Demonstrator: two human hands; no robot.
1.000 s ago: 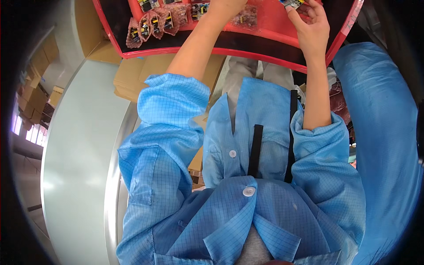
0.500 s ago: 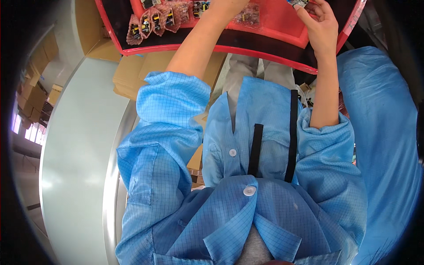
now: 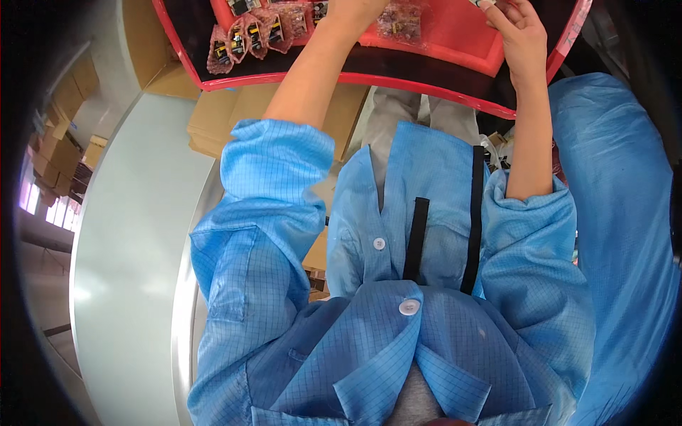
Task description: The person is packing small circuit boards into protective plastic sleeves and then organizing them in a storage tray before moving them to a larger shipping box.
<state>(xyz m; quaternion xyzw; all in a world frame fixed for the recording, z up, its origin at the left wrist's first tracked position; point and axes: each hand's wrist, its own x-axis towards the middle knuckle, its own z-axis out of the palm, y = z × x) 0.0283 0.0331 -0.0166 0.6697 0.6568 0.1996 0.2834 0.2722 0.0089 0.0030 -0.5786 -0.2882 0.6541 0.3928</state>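
Two bare hands reach over the far part of the scene, above a black tabletop [image 3: 419, 67] with a red rim. The right hand [image 3: 524, 32] has its thumb and fingers drawn together on a small pale piece [image 3: 480, 2], of which only a sliver shows at the far edge; the fingertip grip probably keeps most of its surface uncovered. The left hand [image 3: 359, 10] is cut off at the same edge, so I cannot tell whether it is wide, narrow or holding anything.

To its left, pink bubble-wrap pouches [image 3: 256, 37] stand side by side, dark and yellow components showing inside; the wrap likely cushions them, and the close row probably helps them lean on one another. A flatter bubble-wrap pouch [image 3: 400, 25] lies just right of the left hand, on a red sheet [image 3: 462, 44] that likely serves as a soft base. Both blue sleeves [image 3: 277, 160] are bunched toward the elbows, which presumably keeps loose cloth off the pouches.
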